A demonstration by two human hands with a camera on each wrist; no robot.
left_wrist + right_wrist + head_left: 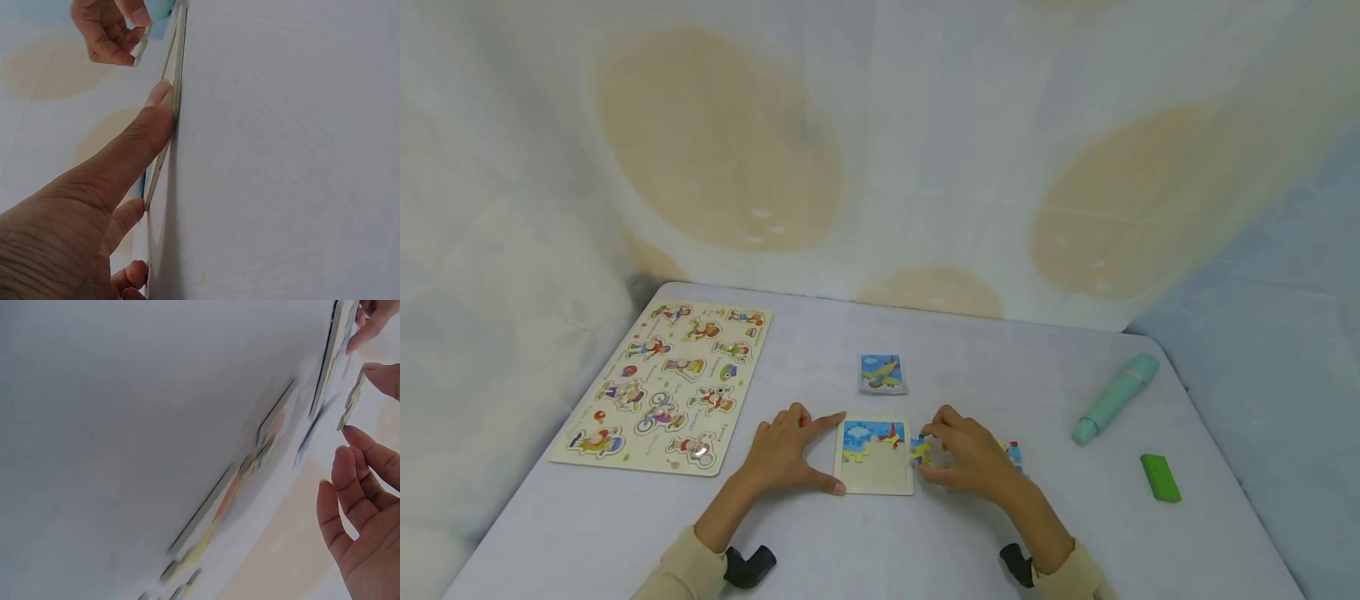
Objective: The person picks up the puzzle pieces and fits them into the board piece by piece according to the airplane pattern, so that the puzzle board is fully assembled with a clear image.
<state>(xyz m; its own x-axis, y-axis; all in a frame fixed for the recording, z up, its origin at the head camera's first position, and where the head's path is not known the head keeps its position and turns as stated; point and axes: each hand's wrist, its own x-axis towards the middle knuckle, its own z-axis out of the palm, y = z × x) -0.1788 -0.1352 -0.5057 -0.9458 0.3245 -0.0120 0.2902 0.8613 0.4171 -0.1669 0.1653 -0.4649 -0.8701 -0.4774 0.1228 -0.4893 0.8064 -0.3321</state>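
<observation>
A small wooden puzzle board lies mid-table, its upper part filled with blue and red picture pieces. My left hand rests at its left side, index finger touching the top corner and thumb the lower one. In the left wrist view, the thumb lies along the board's edge. My right hand pinches a blue and yellow puzzle piece just off the board's right edge; the right wrist view shows this piece raised between thumb and finger. Loose puzzle pieces lie partly hidden behind my right hand.
A picture card with a yellow airplane lies behind the board. To the left is a large peg puzzle with cartoon figures. At right are a mint-green cylinder and a green block. Patterned curtains surround the table.
</observation>
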